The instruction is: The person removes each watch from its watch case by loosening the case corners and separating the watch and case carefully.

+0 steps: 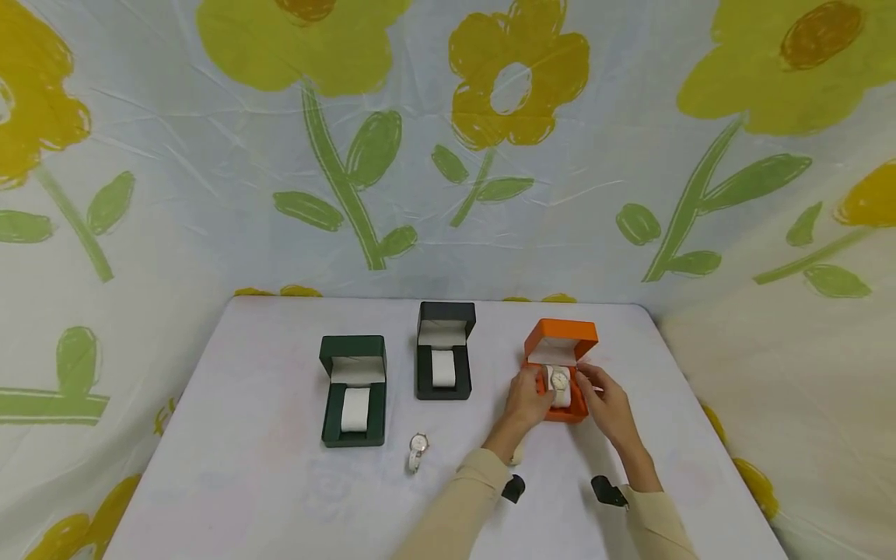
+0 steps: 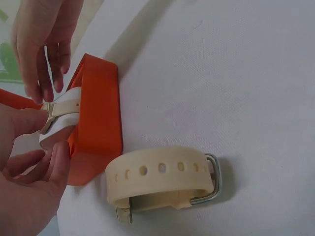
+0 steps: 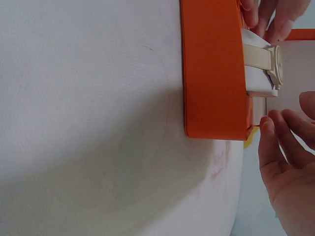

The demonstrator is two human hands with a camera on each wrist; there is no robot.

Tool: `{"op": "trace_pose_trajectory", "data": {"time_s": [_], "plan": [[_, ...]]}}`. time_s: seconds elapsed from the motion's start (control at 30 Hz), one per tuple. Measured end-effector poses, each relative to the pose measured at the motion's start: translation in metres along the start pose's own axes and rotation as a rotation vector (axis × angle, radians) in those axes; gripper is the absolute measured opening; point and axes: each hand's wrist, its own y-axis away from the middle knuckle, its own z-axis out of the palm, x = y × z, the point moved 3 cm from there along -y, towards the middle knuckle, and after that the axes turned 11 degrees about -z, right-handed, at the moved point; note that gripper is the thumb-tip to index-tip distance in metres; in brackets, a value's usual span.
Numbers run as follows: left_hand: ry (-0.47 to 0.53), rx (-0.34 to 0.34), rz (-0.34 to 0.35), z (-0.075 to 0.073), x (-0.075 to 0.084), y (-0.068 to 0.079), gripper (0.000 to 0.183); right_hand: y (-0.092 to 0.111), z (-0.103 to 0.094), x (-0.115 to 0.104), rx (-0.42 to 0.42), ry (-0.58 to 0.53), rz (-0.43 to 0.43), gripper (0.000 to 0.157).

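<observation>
A cream-strapped wristwatch (image 1: 559, 380) sits around the white cushion (image 3: 260, 81) inside an open orange watch box (image 1: 565, 416). My left hand (image 1: 528, 399) is at the left side of the box, its fingers beside the cushion and its thumb close over the watch. On the right side, my right hand (image 1: 609, 404) hovers with loosely extended fingers and holds nothing; its fingertips are near the box's edge. A second watch with a cream holed strap and metal buckle (image 2: 162, 172) lies on the table near the box, mostly hidden by the left wrist in the head view.
To the left stand an open black watch box (image 1: 443, 389) and an open green watch box (image 1: 353, 437), each with a bare white cushion. Another watch with a pale strap (image 1: 418, 447) lies in front of them on the white-covered table (image 1: 280, 498). A flower-printed curtain (image 1: 560, 218) hangs behind.
</observation>
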Motion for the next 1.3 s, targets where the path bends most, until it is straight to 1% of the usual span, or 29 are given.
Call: {"op": "trace_pose_trajectory", "data": {"time_s": [0.1,0.2,0.27,0.37,0.4,0.57,0.63,0.83,1.07,1.3], "plan": [[-0.044,-0.038,0.045,0.004,0.002,-0.0013,0.022,0.001,0.0012,-0.0017,-0.011,0.016,-0.011,0.035],[-0.11,-0.048,0.074,0.0072,0.0049,-0.0008,0.034,0.0019,0.0018,-0.0031,-0.023,0.039,-0.006,0.035],[-0.149,-0.052,0.074,0.0079,0.0069,0.0002,0.04,0.0018,0.0028,-0.003,-0.032,0.054,0.008,0.035],[-0.183,-0.052,0.07,0.0088,0.0088,0.0011,0.039,0.0011,0.0042,-0.0032,-0.047,0.064,0.031,0.036],[-0.184,-0.054,0.06,0.009,0.009,0.0015,0.041,0.0006,0.0045,-0.0036,-0.049,0.067,0.038,0.036],[-0.165,-0.06,0.023,0.0102,0.0095,0.0019,0.042,-0.0004,0.0038,-0.0064,-0.071,0.07,0.07,0.04],[-0.158,-0.054,0.026,0.0098,0.0093,0.002,0.042,-0.001,0.0036,-0.0073,-0.07,0.073,0.073,0.04],[-0.1,-0.028,0.05,0.0074,0.0073,0.0021,0.037,-0.0033,0.0035,-0.0063,-0.043,0.069,0.042,0.033],[-0.045,-0.072,-0.028,0.0083,0.0051,0.003,0.03,-0.0045,0.0049,-0.0015,-0.054,0.034,0.053,0.03],[0.003,-0.076,-0.035,0.0068,0.0039,0.0025,0.02,-0.005,0.0069,0.0006,-0.087,-0.004,0.105,0.032]]}}
